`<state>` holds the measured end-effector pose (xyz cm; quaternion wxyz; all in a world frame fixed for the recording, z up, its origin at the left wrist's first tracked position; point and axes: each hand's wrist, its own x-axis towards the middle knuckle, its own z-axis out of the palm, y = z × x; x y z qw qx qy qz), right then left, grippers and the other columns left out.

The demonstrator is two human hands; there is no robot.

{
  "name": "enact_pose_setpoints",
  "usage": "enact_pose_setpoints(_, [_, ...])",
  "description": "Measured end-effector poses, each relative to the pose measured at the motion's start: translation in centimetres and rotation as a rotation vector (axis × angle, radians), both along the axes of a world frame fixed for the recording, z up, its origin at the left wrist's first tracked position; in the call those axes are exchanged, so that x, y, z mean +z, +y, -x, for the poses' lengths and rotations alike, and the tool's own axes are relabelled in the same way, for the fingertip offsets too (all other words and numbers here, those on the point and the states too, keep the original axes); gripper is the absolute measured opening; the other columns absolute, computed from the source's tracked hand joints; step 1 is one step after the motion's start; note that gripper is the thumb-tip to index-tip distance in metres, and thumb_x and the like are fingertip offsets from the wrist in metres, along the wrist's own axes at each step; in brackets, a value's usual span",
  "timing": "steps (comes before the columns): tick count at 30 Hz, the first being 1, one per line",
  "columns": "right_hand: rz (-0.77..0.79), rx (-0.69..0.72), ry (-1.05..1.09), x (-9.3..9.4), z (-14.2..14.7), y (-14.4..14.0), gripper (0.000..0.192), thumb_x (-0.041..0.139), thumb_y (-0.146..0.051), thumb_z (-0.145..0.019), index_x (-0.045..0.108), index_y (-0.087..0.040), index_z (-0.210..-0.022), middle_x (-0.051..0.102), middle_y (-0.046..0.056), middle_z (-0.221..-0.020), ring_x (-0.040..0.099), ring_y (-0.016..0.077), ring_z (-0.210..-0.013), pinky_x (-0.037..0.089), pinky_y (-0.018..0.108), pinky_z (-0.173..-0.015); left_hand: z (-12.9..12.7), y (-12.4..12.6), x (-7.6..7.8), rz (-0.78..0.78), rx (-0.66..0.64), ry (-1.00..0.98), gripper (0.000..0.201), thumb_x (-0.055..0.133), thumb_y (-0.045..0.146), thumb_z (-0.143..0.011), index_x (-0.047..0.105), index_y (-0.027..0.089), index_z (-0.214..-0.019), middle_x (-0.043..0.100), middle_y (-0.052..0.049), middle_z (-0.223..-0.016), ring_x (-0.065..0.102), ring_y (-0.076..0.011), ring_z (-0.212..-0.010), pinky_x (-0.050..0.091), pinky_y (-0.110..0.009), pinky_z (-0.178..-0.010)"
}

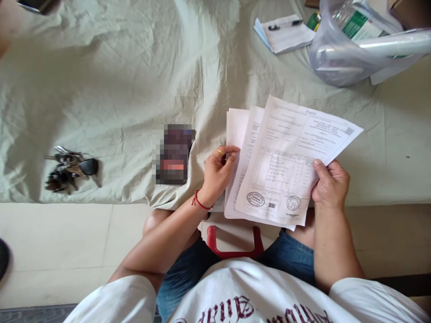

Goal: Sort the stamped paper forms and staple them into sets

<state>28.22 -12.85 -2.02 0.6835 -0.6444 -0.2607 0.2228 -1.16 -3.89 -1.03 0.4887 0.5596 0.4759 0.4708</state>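
Several printed paper sheets (pixel 276 179) fan out between my hands over the near edge of the cloth-covered surface. The top sheet carries a table, two oval or round stamps and a small square code. My right hand (pixel 330 181) grips its right edge, thumb on the front and fingers behind. At the left edge of the sheets under it, my left hand (pixel 220 172) pinches the paper between thumb and fingers. A ring and a red thread bracelet (pixel 201 202) are on that hand and wrist.
A blurred-out phone (pixel 173 154) and a bunch of keys (pixel 72 168) lie to the left. Folded papers with a pen (pixel 286 31) and a stuffed plastic bag (pixel 343 63) sit at the back right. Below is a red stool edge (pixel 235 255).
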Motion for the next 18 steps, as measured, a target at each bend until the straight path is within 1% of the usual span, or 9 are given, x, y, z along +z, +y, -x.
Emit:
enact_pose_setpoints(3, [0.004,0.012,-0.017,0.0,0.3,0.0,0.034,0.104,-0.041,-0.075,0.090,-0.024,-0.101,0.088,0.003,-0.105,0.082,0.0244,-0.098,0.070,0.046,-0.102,-0.1,-0.1,0.1,0.010,-0.027,-0.039,0.022,0.072,0.041,-0.103,0.088,0.026,-0.104,0.076,-0.004,-0.093,0.061,-0.0189,-0.079,0.048,-0.034,-0.072])
enact_pose_setpoints(5, [0.011,0.024,-0.028,0.0,0.5,0.0,0.035,0.104,-0.042,-0.076,0.090,-0.023,-0.102,0.088,0.004,-0.104,0.082,0.0251,-0.098,0.070,0.048,-0.102,-0.2,-0.1,0.1,-0.003,-0.040,-0.030,0.024,0.075,0.045,-0.103,0.088,0.026,-0.101,0.074,-0.005,-0.092,0.060,-0.0190,-0.078,0.047,-0.035,-0.070])
enact_pose_setpoints(8, [0.024,0.049,-0.040,0.0,0.8,0.0,0.035,0.103,-0.044,-0.078,0.089,-0.023,-0.102,0.088,0.004,-0.105,0.082,0.0254,-0.099,0.069,0.048,-0.105,-0.2,0.0,-0.1,-0.029,-0.033,0.016,0.021,0.079,0.043,-0.099,0.085,0.025,-0.090,0.069,-0.003,-0.083,0.056,-0.0176,-0.071,0.044,-0.035,-0.067])
enact_pose_setpoints(10, [0.039,0.073,-0.037,0.1,0.9,0.0,0.034,0.102,-0.045,-0.079,0.089,-0.024,-0.102,0.088,0.005,-0.107,0.082,0.0243,-0.099,0.069,0.047,-0.105,-0.1,0.2,-0.4,-0.018,-0.014,0.031,0.020,0.080,0.039,-0.097,0.081,0.024,-0.085,0.068,-0.002,-0.079,0.054,-0.0167,-0.070,0.043,-0.035,-0.067])
enact_pose_setpoints(13, [0.069,0.111,-0.025,0.3,0.9,-0.2,0.036,0.102,-0.047,-0.079,0.089,-0.024,-0.103,0.089,0.005,-0.108,0.082,0.0239,-0.098,0.069,0.047,-0.105,-0.1,0.3,-0.8,0.097,0.033,-0.027,0.024,0.086,0.042,-0.091,0.075,0.023,-0.080,0.063,0.000,-0.073,0.050,-0.0147,-0.066,0.041,-0.033,-0.065])
enact_pose_setpoints(15, [0.091,0.133,-0.024,0.4,0.9,-0.3,0.039,0.103,-0.049,-0.079,0.089,-0.024,-0.105,0.089,0.006,-0.111,0.082,0.0255,-0.100,0.070,0.049,-0.105,-0.1,0.5,-0.9,0.174,0.065,-0.096,0.033,0.092,0.045,-0.086,0.069,0.023,-0.076,0.059,0.002,-0.071,0.048,-0.0136,-0.066,0.040,-0.032,-0.063])
enact_pose_setpoints(18, [0.125,0.164,-0.021,0.4,0.9,-0.5,0.041,0.104,-0.049,-0.078,0.089,-0.024,-0.107,0.090,0.006,-0.113,0.083,0.0274,-0.104,0.070,0.051,-0.105,-0.2,0.6,-0.7,0.233,0.090,-0.184,0.048,0.100,0.050,-0.078,0.060,0.023,-0.073,0.058,0.002,-0.072,0.049,-0.0132,-0.066,0.043,-0.030,-0.061])
